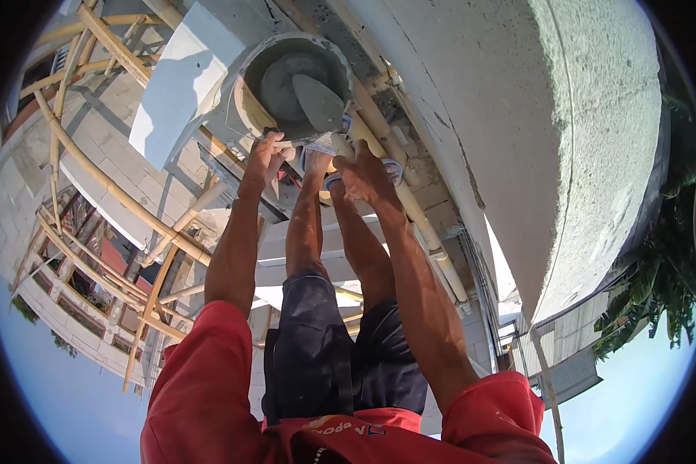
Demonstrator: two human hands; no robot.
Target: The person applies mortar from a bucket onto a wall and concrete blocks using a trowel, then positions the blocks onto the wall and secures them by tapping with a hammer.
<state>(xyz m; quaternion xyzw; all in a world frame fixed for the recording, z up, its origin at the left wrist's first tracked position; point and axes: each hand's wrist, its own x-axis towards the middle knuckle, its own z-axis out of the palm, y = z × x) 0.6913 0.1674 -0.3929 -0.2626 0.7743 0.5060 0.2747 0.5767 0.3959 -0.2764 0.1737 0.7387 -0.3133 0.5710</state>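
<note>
Matt trowel blade (319, 103), smooth mortar (280, 83), rough plastered wall (611, 209), smooth bamboo poles (450, 276)

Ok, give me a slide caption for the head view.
Right hand gripping a trowel over a bucket of grey mix, left hand at its rim, bamboo poles to the left.

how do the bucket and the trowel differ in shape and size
The bucket is round and hollow, while the trowel has a flat blade with a rounded tip. The bucket is clearly wider than the trowel's blade, which slants across its opening. Both carry grey, mortar-like material.
</note>
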